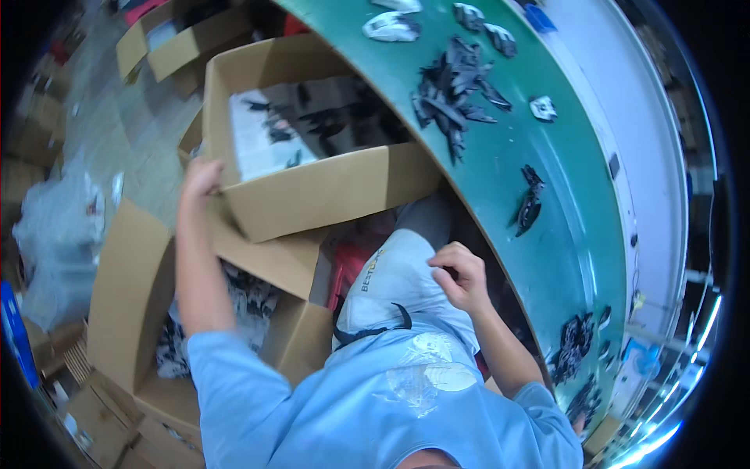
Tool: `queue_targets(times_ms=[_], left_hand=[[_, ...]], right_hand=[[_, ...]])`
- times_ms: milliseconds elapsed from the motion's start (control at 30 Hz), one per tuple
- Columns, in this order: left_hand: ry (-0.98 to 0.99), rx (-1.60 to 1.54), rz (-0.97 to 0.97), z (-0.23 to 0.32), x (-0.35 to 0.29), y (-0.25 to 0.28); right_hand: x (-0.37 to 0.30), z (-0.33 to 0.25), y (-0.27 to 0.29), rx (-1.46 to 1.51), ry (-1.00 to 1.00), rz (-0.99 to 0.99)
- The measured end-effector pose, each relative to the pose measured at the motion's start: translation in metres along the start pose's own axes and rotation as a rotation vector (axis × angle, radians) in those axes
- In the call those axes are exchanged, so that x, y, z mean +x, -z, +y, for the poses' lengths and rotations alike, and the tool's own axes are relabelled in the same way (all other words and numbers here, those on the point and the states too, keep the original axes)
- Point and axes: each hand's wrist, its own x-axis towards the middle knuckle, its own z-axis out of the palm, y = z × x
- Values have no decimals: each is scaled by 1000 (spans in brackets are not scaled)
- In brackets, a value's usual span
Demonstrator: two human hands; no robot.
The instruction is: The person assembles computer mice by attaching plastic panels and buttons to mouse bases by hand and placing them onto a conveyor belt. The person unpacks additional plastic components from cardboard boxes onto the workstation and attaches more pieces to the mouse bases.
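Observation:
My left hand is closed at the near left corner of a large open cardboard box, its fingers curled against the edge. Inside that box lie white sheets with several small black parts on them. Above my lap is my right hand, fingers curled in and nothing visible in them. Close by on its right runs the edge of a green work surface. A pile of thin black pieces lies on it, with another black bundle nearer to me.
Below the box, at my left, stands another open carton holding black and white pieces. Further cartons stand on the floor at the far left, and clear plastic bags lie at the left. Something red shows beside my leg.

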Motion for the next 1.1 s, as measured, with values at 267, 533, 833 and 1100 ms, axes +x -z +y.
queue_targets(times_ms=[267,533,833,1100], left_hand=[[68,107,77,82,-58,162],[64,175,175,80,-90,231],[27,405,48,216,-118,311],[-147,549,199,328,-246,355]], right_hand=[[49,16,-36,131,-96,110],[92,57,-80,177,-241,278],[155,102,-185,720,-706,94],[152,-6,-176,984,-651,-207]])
